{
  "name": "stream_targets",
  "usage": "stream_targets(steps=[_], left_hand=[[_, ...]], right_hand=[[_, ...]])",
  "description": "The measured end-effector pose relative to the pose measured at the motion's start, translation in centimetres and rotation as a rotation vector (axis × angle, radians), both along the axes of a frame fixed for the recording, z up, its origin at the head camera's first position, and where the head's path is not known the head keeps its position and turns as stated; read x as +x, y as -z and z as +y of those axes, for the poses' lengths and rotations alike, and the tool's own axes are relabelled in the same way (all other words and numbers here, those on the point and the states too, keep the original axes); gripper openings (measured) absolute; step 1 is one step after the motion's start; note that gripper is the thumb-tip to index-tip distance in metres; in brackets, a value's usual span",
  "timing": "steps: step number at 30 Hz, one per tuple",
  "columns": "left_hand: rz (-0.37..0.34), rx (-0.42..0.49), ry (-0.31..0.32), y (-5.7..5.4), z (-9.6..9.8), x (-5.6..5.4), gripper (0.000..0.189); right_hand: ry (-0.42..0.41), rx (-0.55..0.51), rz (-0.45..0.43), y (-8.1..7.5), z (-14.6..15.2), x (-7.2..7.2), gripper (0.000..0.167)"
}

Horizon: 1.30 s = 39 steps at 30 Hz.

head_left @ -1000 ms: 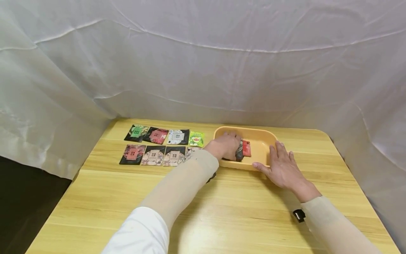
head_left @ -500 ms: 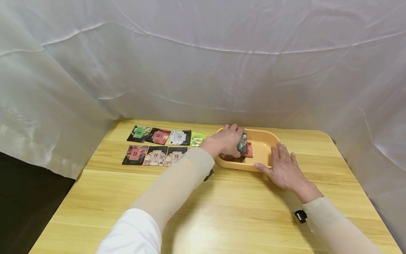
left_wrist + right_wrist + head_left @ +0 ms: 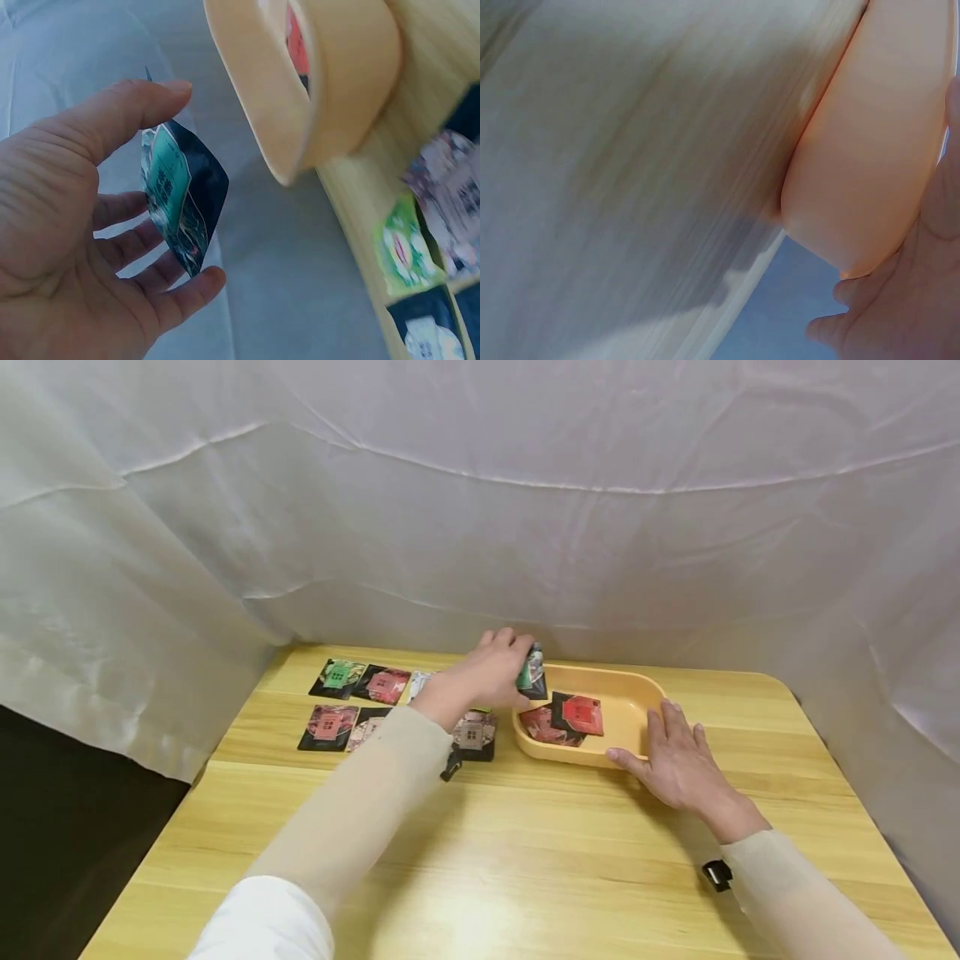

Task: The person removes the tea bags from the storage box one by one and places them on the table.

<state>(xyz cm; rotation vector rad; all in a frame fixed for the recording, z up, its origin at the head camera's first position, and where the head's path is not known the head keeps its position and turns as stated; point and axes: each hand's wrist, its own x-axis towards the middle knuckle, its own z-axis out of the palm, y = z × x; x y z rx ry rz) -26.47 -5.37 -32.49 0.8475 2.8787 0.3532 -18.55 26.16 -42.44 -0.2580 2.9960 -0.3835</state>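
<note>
My left hand [image 3: 491,667] pinches a black tea sachet with a green label [image 3: 187,195] between thumb and fingers, just above the left rim of an orange plastic tray [image 3: 577,756]. In the left wrist view the sachet is tilted and slightly bent. Inside the tray lie a red-labelled sachet [image 3: 583,715] and a dark reddish sachet [image 3: 549,727], overlapping. With fingers straight and spread, my right hand [image 3: 678,768] rests on the tray's right front corner; the right wrist view shows it against the outer wall.
Tea sachets lie in two rows left of the tray, including a green-labelled one [image 3: 337,677], a red one [image 3: 327,725] and a beige one [image 3: 474,733]. A small yellow-green sachet [image 3: 405,244] is mostly hidden by my left arm in the head view. Grey cloth [image 3: 555,543] hangs behind the table.
My left hand has lifted the green-labelled sachet out of the tray and moved left, uncovering the red-labelled and reddish sachets. The right hand stays on the tray's corner.
</note>
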Motion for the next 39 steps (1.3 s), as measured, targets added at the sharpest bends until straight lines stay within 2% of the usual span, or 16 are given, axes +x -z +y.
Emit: stream_targets(steps=[7, 12, 20, 27, 33, 39], left_hand=[[-0.022, 0.037, -0.056, 1.2, -3.8, 1.9, 0.107], [-0.030, 0.031, -0.088, 2.1, -5.6, 3.5, 0.107], [-0.094, -0.018, -0.104, 4.3, -6.7, 7.1, 0.106], [-0.183, -0.047, -0.038, 6.9, -6.8, 9.9, 0.105], [-0.150, -0.077, 0.009, 8.3, -6.3, 10.6, 0.103], [-0.140, -0.087, 0.023, 8.9, -6.0, 10.6, 0.102]], right_hand=[[-0.005, -0.009, 0.003, -0.1, 0.0, 0.0, 0.116], [-0.005, 0.005, -0.001, -0.2, 0.1, 0.0, 0.116], [-0.006, 0.005, -0.009, 0.0, 0.2, -0.1, 0.117], [-0.010, 0.001, -0.004, 0.1, 0.1, -0.1, 0.116], [-0.010, -0.004, -0.004, 0.2, 0.1, -0.1, 0.115], [-0.005, -0.008, -0.005, 0.2, 0.1, -0.1, 0.115]])
